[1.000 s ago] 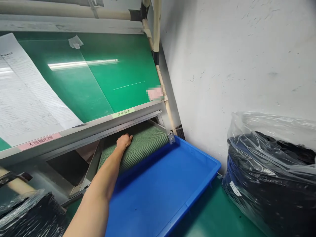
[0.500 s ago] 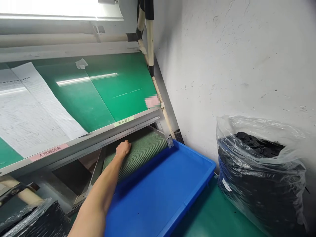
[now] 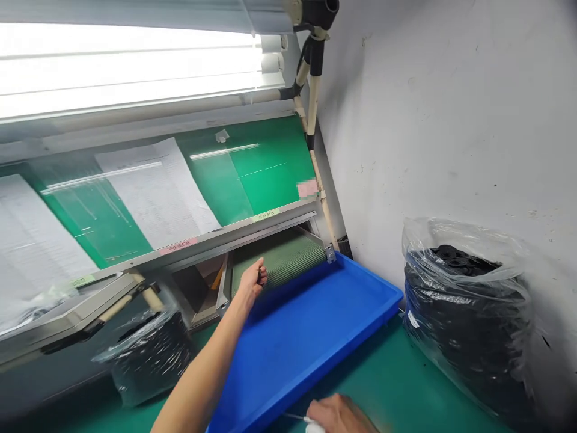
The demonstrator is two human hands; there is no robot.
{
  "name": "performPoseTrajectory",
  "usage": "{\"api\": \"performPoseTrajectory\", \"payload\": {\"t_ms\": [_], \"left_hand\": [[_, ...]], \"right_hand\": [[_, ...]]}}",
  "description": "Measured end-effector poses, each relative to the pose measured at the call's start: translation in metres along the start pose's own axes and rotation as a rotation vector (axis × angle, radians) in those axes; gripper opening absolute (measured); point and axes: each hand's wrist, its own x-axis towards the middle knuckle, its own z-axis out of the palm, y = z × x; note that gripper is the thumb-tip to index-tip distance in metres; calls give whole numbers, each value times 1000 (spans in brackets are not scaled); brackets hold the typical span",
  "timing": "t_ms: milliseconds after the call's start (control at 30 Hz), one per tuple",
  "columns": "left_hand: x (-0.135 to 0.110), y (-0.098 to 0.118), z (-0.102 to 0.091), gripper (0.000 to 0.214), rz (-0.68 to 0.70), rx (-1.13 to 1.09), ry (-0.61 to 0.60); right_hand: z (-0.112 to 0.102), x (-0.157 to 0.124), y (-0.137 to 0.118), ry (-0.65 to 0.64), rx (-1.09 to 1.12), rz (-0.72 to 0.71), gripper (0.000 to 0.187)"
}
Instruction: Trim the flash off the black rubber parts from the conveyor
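My left hand (image 3: 252, 279) is closed on a small black part (image 3: 259, 275), mostly hidden by the fingers. It is held above the near end of a green ribbed conveyor belt (image 3: 288, 252), close to the edge of a blue tray (image 3: 315, 319). At the bottom edge, my right hand (image 3: 340, 415) is closed on a white object (image 3: 314, 426) with a thin pale rod sticking out to the left. What kind of object it is cannot be made out. The right hand is just in front of the tray's near rim.
A clear plastic bag (image 3: 469, 325) full of black round parts stands at right by the wall. Another bag of black parts (image 3: 151, 355) is at left. Above the belt, a sloped green board (image 3: 274, 168) carries paper sheets. Bright tube lamps (image 3: 135, 66) hang overhead.
My left hand has drawn back toward the belt's near end and now shows a black part in its fingers. My right hand has come into view at the bottom. The view has shifted left.
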Motion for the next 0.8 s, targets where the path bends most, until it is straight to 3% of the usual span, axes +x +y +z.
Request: {"api": "performPoseTrajectory", "payload": {"t_ms": [133, 233, 333, 400, 600, 700, 800], "left_hand": [[-86, -13, -10, 37, -75, -327, -102], [-151, -40, -19, 39, -139, -555, -174], [-207, -74, -24, 38, -231, -842, -288], [-235, -95, -25, 38, -291, -954, -277], [-282, -128, -19, 42, -608, -1119, -49], [-292, -139, -16, 40, -613, -1055, 16], [-298, -152, -14, 37, -566, -1008, 2]], "right_hand": [[-22, -8, -6, 128, 134, -38, 15], [-36, -11, -14, 227, 316, -31, 13], [-36, -14, -27, 261, 468, -1, 14], [-27, -21, -38, 226, 502, 5, 20], [9, -47, -69, 187, 395, 28, 17], [18, -53, -77, 182, 372, 19, 13], [24, -55, -81, 193, 308, 35, 15]]}}
